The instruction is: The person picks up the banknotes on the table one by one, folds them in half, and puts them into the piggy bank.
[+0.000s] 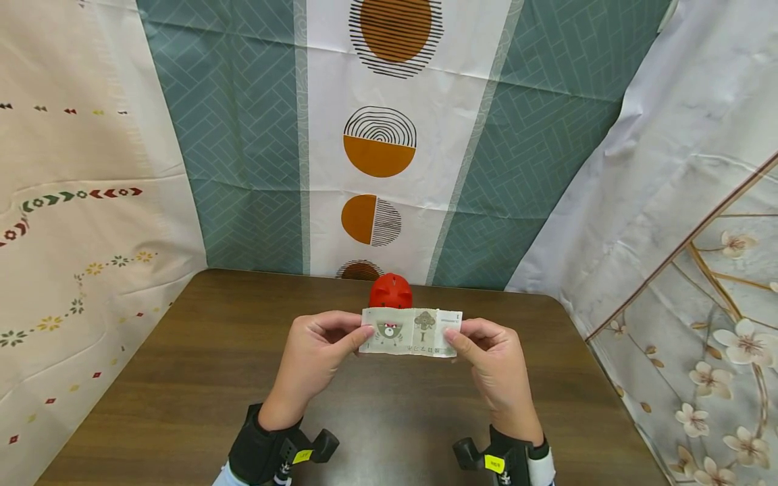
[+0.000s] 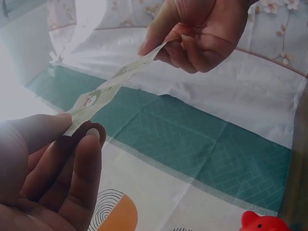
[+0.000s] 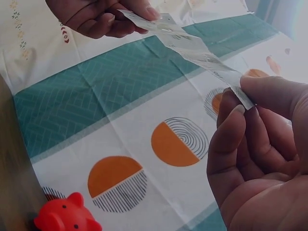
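A pale paper note (image 1: 401,332), printed with a small bear face and a tree, is stretched flat between both hands above the table. My left hand (image 1: 317,358) pinches its left end between thumb and fingers. At the other end my right hand (image 1: 495,361) pinches it the same way. Creases run across the note (image 3: 190,48) in the right wrist view. Just behind it stands a red piggy bank (image 1: 391,290), its lower part hidden by the note in the head view. A slot shows on its top, and its snout and ears show in the right wrist view.
The brown wooden table (image 1: 200,378) reaches back to a hanging cloth (image 1: 243,135) with green sides and orange circles. A cream patterned cloth (image 1: 79,236) hangs at the left, and a white flowered cloth (image 1: 699,337) at the right. Each wrist wears a black camera strap (image 1: 261,445).
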`<state>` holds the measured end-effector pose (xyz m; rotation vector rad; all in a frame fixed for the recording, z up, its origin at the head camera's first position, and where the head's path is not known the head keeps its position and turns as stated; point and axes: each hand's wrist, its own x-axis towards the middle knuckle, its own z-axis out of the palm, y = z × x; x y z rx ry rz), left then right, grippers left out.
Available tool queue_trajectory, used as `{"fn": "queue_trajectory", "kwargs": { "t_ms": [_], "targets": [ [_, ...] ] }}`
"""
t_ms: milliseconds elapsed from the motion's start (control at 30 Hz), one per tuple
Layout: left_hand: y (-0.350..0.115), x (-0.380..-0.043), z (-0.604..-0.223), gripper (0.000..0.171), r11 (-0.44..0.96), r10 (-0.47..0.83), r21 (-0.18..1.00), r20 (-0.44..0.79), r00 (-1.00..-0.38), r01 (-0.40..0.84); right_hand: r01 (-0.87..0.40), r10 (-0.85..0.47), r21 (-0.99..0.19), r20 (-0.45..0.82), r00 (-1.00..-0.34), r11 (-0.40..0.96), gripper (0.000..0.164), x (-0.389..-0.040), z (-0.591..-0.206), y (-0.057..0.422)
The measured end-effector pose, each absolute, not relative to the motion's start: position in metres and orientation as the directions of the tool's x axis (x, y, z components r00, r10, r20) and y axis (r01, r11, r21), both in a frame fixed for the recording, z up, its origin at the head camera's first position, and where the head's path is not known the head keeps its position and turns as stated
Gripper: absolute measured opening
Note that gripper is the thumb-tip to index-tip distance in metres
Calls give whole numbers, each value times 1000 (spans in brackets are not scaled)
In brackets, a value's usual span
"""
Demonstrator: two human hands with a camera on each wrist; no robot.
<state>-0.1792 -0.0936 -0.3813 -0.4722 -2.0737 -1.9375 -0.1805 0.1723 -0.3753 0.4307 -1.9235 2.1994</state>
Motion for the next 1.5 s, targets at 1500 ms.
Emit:
{"fn": "queue_trajectory", "kwargs": {
  "t_ms": [1500],
  "targets": [
    [-92, -176, -380, 18, 1, 49, 887, 462, -886, 463, -412, 61, -910, 409, -910, -52, 10, -178, -375, 170]
  ]
}}
